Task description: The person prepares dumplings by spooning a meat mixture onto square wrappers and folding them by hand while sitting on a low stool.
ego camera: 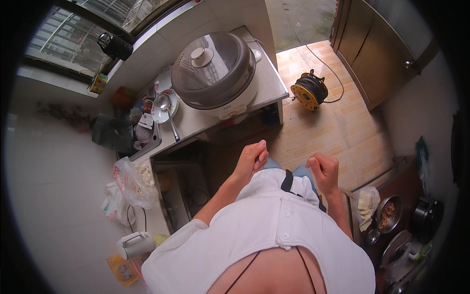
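My left hand (253, 158) is raised in front of my waist, fingers curled in with nothing visible in it. To its right, my right hand (325, 171) is also loosely closed and appears to hold nothing. Between and below them a black strap (288, 180) lies against my white top. Beyond the left hand, on the counter, stands a large electric cooker (227, 101) with a dark domed lid (227, 62) closed over it. A patterned bowl (158, 115) left of the cooker has a metal spoon (172, 125) resting in it, its handle over the rim.
A cable reel (310, 91) stands on the tiled floor before an open doorway, its cord running outside. Plastic bags (136, 183) and a white hand mixer (136, 244) lie on the left counter. At right are a metal bowl of minced food (389, 213) and bagged wrappers (367, 205).
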Tool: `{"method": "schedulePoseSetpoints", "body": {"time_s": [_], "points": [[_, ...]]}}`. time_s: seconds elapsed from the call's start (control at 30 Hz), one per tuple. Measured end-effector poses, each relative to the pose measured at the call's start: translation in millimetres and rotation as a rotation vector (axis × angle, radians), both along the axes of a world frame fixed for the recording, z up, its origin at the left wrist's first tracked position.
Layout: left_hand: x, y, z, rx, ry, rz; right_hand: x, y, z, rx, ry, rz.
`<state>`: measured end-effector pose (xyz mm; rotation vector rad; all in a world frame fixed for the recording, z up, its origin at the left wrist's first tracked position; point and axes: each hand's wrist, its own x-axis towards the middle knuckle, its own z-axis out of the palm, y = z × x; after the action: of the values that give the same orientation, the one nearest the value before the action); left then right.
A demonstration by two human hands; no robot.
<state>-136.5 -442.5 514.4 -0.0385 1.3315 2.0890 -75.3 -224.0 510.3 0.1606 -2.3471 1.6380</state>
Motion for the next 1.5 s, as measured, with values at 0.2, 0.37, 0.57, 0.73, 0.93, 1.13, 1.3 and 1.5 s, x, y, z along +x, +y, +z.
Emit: {"method": "schedulePoseSetpoints", "body": {"time_s": [0.2,0.37,0.57,0.73,0.93,1.13,1.3,1.5], "points": [[-2.0,8.9,-5.6,-0.059,-0.038,-0.044,3.4,4.3,-5.1,-0.038,-0.06,-0.028],[4.8,10.0,-19.6,-0.062,-0.125,-0.072,8.2,6.4,-29.9,-0.086,-0.137,-0.067],[4.9,-2.5,-27.3,-0.153,-0.22,-0.053,14.8,4.5,-58.8,-0.097,-0.355,-0.074],[-7.0,-25.2,-37.0,-0.14,-0.149,-0.055,17.2,-15.1,-58.4,-0.084,-0.48,-0.087],[-28.2,-48.2,-41.0,-0.252,-0.021,0.012,45.1,-34.8,-87.0,-0.065,-0.57,-0.127],[-58.4,-86.0,-109.6,-0.228,-0.243,0.081,38.9,-59.2,-80.3,-0.038,-0.651,-0.137],[-113.3,-96.8,-183.4,-0.285,-0.32,0.309,53.9,-72.4,-75.0,-0.044,-0.63,-0.135],[-140.8,-89.2,-199.2,-0.36,-0.251,0.325,86.9,-72.4,-87.2,-0.035,-0.601,-0.327]]}}
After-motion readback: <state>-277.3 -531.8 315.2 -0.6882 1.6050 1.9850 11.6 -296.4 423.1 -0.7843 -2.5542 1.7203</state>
